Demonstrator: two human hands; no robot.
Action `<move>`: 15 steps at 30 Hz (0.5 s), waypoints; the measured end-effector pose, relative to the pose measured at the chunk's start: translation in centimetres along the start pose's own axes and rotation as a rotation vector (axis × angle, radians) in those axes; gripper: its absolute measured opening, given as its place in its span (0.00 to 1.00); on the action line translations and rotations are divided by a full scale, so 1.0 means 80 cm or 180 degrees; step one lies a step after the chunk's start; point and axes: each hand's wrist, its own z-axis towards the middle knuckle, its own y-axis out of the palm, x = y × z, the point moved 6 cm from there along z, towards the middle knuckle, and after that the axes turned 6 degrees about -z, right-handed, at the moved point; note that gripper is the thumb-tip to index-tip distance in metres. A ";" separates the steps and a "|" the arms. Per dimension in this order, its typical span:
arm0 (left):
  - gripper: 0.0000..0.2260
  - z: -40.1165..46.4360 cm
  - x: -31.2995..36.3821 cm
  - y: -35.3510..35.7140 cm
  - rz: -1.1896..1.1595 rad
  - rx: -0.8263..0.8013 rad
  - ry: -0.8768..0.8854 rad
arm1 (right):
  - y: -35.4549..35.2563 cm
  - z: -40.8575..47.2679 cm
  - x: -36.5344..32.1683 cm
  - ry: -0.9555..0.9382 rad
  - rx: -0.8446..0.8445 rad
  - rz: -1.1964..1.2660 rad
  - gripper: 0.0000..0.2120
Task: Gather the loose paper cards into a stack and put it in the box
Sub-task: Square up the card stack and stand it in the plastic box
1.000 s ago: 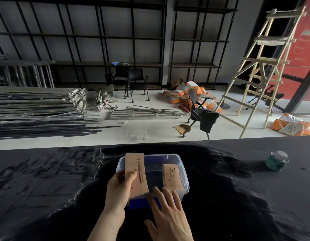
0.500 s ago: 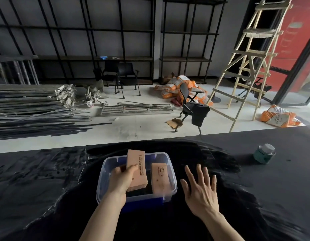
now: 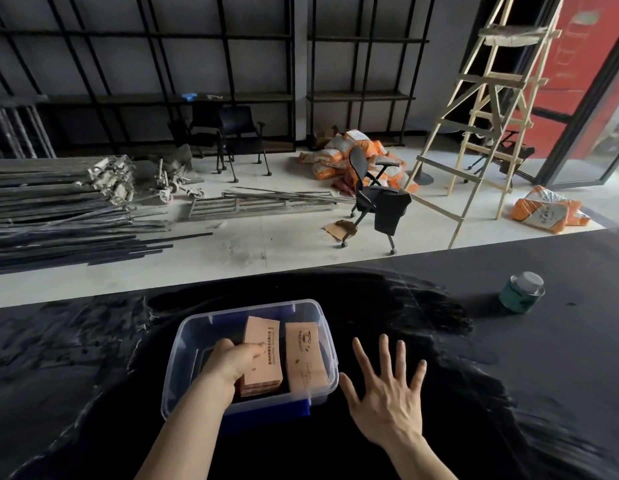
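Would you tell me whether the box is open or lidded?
Open: the box has no lid on, and the left hand reaches inside holding a card stack.

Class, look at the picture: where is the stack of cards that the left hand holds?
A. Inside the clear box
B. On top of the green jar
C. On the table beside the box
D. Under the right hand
A: the left hand holds the stack of cards down inside the clear box, beside a second stack.
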 end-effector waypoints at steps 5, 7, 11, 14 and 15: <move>0.22 0.005 -0.009 0.007 0.0414 -0.0072 -0.0093 | 0.001 0.000 0.000 0.0018 0.0023 -0.0040 0.40; 0.27 0.006 -0.011 0.011 0.0684 -0.0090 -0.0052 | 0.001 0.000 -0.001 0.0014 0.0043 -0.0025 0.40; 0.22 0.007 -0.004 0.014 0.1505 -0.0023 0.0142 | 0.003 0.001 0.000 0.0021 0.0074 -0.0030 0.40; 0.17 0.007 0.001 0.013 0.1943 -0.0039 0.0255 | 0.003 0.000 0.000 0.0022 0.0090 -0.0008 0.40; 0.19 0.006 0.003 0.012 0.2022 -0.0028 0.0288 | 0.003 0.000 0.000 0.0023 0.0097 -0.0004 0.40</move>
